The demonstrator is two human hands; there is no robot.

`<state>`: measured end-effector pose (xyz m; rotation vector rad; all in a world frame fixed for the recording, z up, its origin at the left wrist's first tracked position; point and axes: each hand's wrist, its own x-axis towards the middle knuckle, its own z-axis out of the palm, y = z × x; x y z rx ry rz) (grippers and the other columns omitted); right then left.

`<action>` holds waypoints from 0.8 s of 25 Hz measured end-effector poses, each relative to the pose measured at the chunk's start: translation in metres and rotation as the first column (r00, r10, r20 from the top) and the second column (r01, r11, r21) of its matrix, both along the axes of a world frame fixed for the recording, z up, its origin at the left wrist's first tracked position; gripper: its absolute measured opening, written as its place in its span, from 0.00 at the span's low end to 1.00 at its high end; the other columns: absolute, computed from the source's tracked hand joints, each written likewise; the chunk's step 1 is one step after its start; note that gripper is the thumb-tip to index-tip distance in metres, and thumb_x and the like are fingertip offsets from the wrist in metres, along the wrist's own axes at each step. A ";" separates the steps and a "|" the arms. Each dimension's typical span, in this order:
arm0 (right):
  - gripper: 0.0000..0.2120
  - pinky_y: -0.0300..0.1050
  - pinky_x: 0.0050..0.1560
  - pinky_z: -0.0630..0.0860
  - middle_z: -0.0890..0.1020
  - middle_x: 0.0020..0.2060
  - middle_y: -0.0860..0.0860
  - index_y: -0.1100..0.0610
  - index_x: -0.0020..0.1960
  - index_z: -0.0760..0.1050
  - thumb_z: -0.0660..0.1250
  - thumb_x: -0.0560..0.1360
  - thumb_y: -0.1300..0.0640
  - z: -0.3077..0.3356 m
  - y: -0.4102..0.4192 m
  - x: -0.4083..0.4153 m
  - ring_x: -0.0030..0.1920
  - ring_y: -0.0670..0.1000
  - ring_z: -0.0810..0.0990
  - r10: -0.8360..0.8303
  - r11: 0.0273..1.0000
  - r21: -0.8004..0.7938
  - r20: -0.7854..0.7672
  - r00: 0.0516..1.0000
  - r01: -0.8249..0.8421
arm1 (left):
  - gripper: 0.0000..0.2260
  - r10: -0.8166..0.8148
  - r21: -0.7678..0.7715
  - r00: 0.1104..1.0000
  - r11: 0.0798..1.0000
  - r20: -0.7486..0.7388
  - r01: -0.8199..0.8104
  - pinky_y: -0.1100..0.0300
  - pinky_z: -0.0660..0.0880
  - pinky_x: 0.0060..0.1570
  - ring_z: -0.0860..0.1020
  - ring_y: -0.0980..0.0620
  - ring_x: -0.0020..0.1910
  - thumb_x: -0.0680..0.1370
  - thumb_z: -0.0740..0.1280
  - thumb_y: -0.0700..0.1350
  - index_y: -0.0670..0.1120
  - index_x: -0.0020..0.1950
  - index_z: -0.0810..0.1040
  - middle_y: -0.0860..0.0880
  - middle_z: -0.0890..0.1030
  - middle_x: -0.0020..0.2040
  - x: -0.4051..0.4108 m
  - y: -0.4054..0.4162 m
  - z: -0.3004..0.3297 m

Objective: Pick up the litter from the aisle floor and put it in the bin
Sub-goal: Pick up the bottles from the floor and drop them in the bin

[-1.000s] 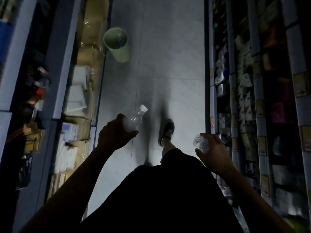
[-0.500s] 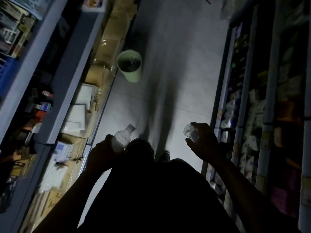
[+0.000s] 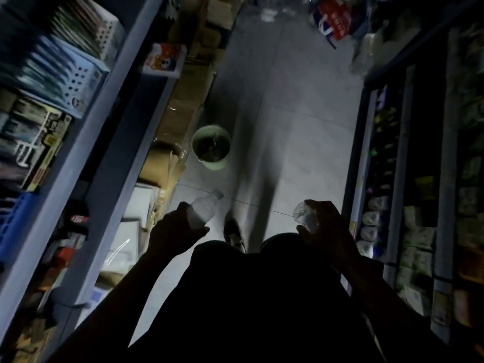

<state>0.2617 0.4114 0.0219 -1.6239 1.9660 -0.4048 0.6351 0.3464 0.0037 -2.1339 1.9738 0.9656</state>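
My left hand (image 3: 175, 233) grips a clear plastic bottle (image 3: 205, 208) by its base, with the cap pointing up and away towards the bin. My right hand (image 3: 323, 225) holds a crumpled clear plastic cup (image 3: 303, 215). The pale green bin (image 3: 211, 163) stands on the grey aisle floor against the left shelving, a short way ahead of the bottle. Some dark litter lies inside it. Both hands are at about waist height, in shadow.
Shelving units (image 3: 86, 158) line the aisle on the left, with cardboard boxes (image 3: 167, 163) at floor level beside the bin. Stocked shelves (image 3: 408, 221) run along the right. My shoe (image 3: 234, 233) is on the floor between my hands. A red and white bag (image 3: 334, 20) lies far ahead.
I have walked up the aisle: the bin has come much closer and lower in view. Both hands still carry the bottle and the cup.
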 end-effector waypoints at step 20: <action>0.40 0.38 0.60 0.72 0.75 0.64 0.52 0.34 0.72 0.66 0.78 0.70 0.62 -0.034 -0.403 0.016 0.60 0.50 0.78 0.050 0.920 0.346 0.359 0.932 -0.182 | 0.35 0.262 0.200 0.961 0.950 -0.091 -0.240 0.64 0.64 0.31 0.71 0.63 0.37 0.67 0.77 0.59 0.54 0.61 0.57 0.57 0.73 0.44 -0.026 -0.346 -0.039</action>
